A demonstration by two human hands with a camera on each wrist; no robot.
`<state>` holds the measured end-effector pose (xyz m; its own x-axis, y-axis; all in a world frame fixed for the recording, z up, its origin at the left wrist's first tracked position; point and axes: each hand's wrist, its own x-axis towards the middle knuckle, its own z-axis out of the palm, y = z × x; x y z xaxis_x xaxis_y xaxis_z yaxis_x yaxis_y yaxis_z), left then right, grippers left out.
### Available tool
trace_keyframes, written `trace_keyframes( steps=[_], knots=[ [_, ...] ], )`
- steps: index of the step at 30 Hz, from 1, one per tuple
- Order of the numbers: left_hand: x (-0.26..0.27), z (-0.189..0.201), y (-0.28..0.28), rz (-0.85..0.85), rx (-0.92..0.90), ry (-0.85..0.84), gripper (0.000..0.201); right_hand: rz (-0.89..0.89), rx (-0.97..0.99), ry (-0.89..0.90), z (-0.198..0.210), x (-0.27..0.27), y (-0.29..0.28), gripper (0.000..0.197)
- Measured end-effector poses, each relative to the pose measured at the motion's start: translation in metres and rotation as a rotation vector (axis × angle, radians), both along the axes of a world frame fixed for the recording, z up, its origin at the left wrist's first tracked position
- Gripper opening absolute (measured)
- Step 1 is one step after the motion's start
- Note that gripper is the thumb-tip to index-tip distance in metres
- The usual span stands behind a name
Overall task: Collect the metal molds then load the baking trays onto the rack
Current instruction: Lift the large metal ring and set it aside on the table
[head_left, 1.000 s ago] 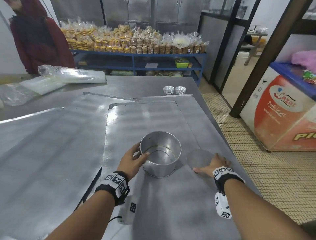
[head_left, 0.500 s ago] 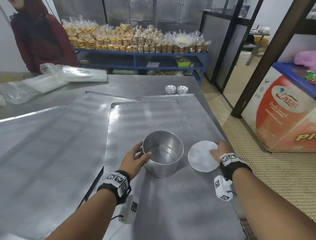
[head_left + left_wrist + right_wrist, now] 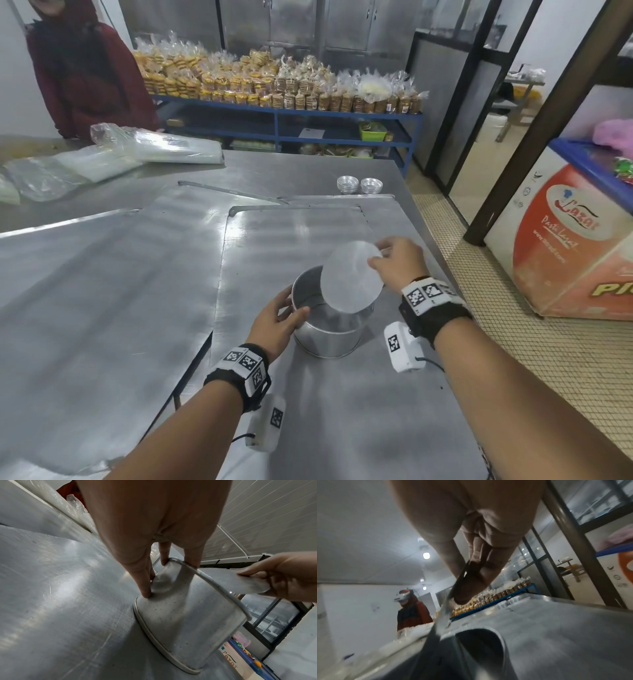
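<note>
Right fingers: pinching the edge of a thin round metal disc [image 3: 351,277] between thumb and fingertips [image 3: 247,573] — a light grip on the rim only, with the right hand [image 3: 397,262] held above the table.

Left fingers: curled round the near wall of the round metal mold [image 3: 329,329], thumb over the rim, the other fingers [image 3: 145,589] pressed against the outside. The left hand [image 3: 277,322] is steadying it, not lifting.

Disc position: tilted, its lower edge dipping into the open mouth of the mold, upper edge up by the right hand. Looks like the loose bottom going into the ring, though that's a guess.

Mold position: upright on a flat baking tray [image 3: 298,233] lying on the steel table [image 3: 102,274], near the person's side.

Other molds: two small stacks of little metal cups [image 3: 359,185] at the far edge of the trays, well apart from the hands, not collected yet.

Risk: the disc is held by an edge pinch, so it could slip and clatter — or go in crooked and jam against the wall if it isn't levelled first.

Risk two: a hard push on a jammed disc could skid the mold across the slick tray if the left hand eases off.
</note>
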<state>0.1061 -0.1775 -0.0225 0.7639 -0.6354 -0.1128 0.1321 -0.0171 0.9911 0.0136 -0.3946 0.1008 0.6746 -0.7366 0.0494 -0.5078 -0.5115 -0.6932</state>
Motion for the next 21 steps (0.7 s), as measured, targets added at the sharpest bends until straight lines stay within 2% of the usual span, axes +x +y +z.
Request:
trace_keyframes(
  steps=[8,11,15,21],
  knots=[
    [0.003,-0.007,0.000,-0.004,0.032,-0.058,0.054,0.030,0.008,0.266,-0.051,0.035,0.035,0.019],
    [0.003,-0.007,0.000,-0.005,0.054,-0.079,0.053,0.036,-0.006,0.311,-0.061,0.040,0.041,0.024],
    [0.004,-0.006,0.001,-0.021,0.082,-0.088,0.056,0.053,-0.055,0.383,-0.063,0.039,0.043,0.016],
    [0.003,-0.006,0.000,-0.005,0.076,-0.069,0.055,0.079,-0.132,0.323,-0.054,0.023,0.027,0.017]
  ],
)
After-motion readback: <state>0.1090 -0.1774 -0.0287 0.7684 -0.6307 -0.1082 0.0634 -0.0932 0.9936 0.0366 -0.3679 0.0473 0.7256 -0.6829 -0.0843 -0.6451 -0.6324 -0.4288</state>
